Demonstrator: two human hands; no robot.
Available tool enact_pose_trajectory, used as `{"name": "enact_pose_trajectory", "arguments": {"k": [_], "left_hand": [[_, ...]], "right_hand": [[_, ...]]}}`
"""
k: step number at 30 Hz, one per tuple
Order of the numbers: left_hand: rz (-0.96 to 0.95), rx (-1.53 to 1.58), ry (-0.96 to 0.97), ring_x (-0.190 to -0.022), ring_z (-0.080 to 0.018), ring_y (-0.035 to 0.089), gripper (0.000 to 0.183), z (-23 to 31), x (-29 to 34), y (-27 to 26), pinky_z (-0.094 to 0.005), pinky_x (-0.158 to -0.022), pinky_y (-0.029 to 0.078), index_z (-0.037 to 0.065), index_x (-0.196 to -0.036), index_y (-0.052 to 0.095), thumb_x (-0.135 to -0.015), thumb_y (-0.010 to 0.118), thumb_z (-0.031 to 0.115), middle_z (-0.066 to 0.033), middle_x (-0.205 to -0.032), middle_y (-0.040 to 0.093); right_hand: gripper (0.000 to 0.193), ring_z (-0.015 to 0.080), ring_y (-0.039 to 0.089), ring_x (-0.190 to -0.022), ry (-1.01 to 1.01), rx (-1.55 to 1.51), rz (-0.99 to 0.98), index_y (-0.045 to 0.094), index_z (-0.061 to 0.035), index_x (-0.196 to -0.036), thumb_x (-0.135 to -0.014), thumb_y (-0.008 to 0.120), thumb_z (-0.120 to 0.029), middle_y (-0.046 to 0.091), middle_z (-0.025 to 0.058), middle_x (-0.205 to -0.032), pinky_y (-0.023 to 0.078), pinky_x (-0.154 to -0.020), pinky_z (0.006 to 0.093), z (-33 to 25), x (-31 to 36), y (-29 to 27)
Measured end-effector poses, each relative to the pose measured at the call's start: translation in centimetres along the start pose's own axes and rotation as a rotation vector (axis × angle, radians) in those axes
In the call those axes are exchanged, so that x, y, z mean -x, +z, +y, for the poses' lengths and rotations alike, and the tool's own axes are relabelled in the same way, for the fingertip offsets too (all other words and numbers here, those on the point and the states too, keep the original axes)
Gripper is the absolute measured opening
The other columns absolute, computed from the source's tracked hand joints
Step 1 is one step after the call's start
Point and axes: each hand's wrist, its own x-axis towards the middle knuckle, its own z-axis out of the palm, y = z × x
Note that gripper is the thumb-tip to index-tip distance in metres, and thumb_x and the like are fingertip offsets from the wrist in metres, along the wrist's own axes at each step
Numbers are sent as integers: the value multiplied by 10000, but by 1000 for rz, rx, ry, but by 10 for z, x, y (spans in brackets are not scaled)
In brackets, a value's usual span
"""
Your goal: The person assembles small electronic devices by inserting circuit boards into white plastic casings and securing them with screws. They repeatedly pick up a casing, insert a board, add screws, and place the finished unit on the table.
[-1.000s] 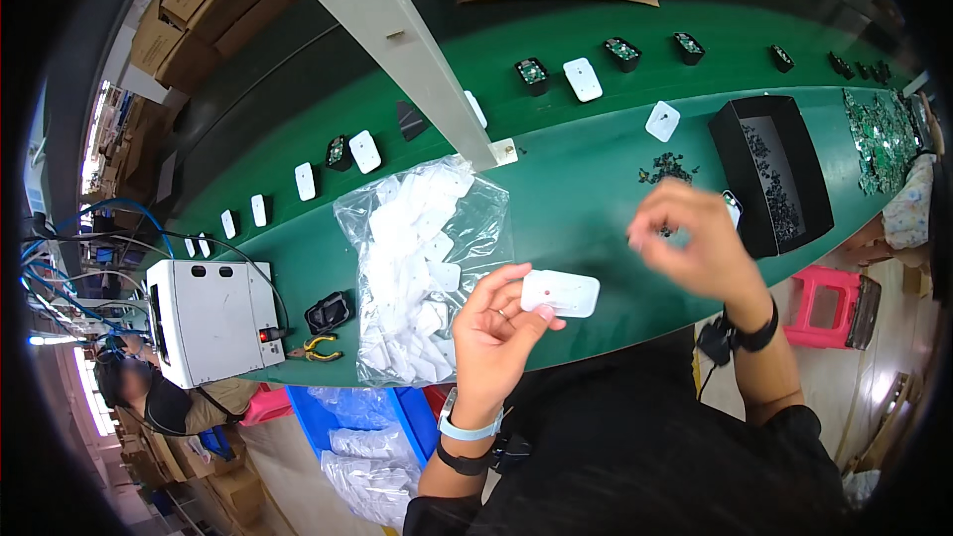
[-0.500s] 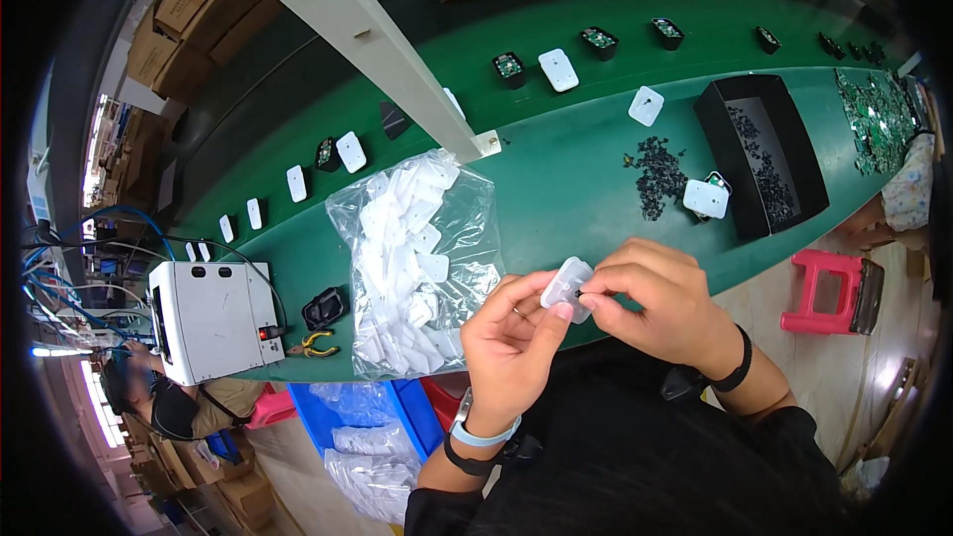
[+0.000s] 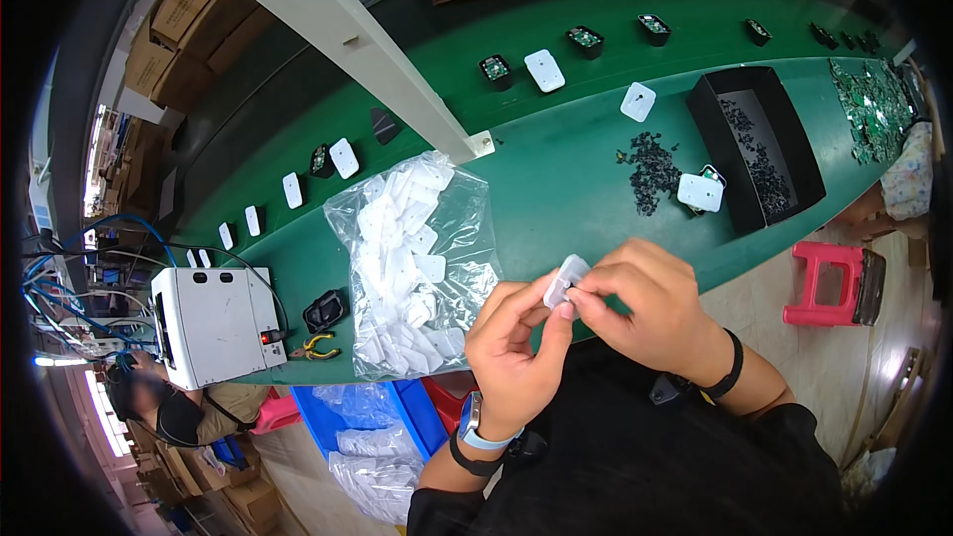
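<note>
My left hand (image 3: 516,342) grips a small white plastic cover (image 3: 564,278) by its edges, thumb in front, above the near edge of the bench. Against the cover's face, my right hand (image 3: 650,303) pinches a tiny dark part, mostly hidden by the fingertips. Beyond my hands lies a loose pile of small black parts (image 3: 651,174). Right of the pile, another white cover (image 3: 701,193) rests over a circuit board. On my left is a clear plastic bag (image 3: 467,228) full of white covers.
A black box (image 3: 710,129) with more small parts stands to the right, near a heap of green circuit boards (image 3: 872,109). Black housings (image 3: 586,38) line the far green belt. A metal post (image 3: 397,69) rises at the bench. Pliers (image 3: 316,347) lie beside a white machine (image 3: 213,323).
The cover is tilted more edge-on, and my right fingertips press closer over it. The whole view has shifted slightly.
</note>
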Motion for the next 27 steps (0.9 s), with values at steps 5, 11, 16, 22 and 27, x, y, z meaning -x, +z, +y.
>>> {"name": "enact_pose_trajectory", "arguments": {"k": [5, 11, 16, 22, 27], "left_hand": [[-62, 72, -141, -1063, -156, 645, 336, 4, -3, -7, -263, -897, 523, -85, -1274, 613, -938, 605, -101, -101, -1120, 609], [-16, 379, -182, -1150, -184, 627, 363, 1, -2, 3, -300, -973, 503, -84, -1296, 574, -935, 598, -108, -162, -1253, 629], [15, 335, -251, -1133, -189, 644, 348, -2, 0, 1, -299, -965, 513, -94, -1284, 574, -940, 625, -85, -172, -1199, 669], [90, 230, -261, -1061, -184, 666, 307, 0, -2, 7, -330, -955, 521, -70, -1243, 598, -937, 611, -67, -153, -1197, 677], [73, 439, -237, -1023, -168, 680, 307, -15, -6, 7, -283, -889, 542, -62, -1255, 597, -948, 613, -77, -150, -1159, 688]], "right_hand": [[245, 130, 640, -751, 427, -424, -118, 665, -3, -1060, -838, 762, -35, 662, 63, -884, 508, -582, 275, -1, -12, -7], [226, 103, 672, -835, 751, -825, -82, 655, 34, -1116, -912, 713, -45, 699, 78, -962, 569, -616, 242, -6, -8, -3], [203, 115, 693, -818, 751, -891, -27, 647, 52, -1098, -920, 697, -30, 713, 97, -969, 593, -638, 253, -3, -3, 2], [160, 111, 686, -796, 740, -917, -3, 619, 48, -1046, -920, 695, -15, 709, 92, -952, 574, -647, 247, -4, -4, 5], [262, 134, 658, -1009, 677, -1020, -24, 587, 17, -1125, -898, 718, 2, 664, 115, -1125, 569, -782, 279, 8, 12, 18]]}}
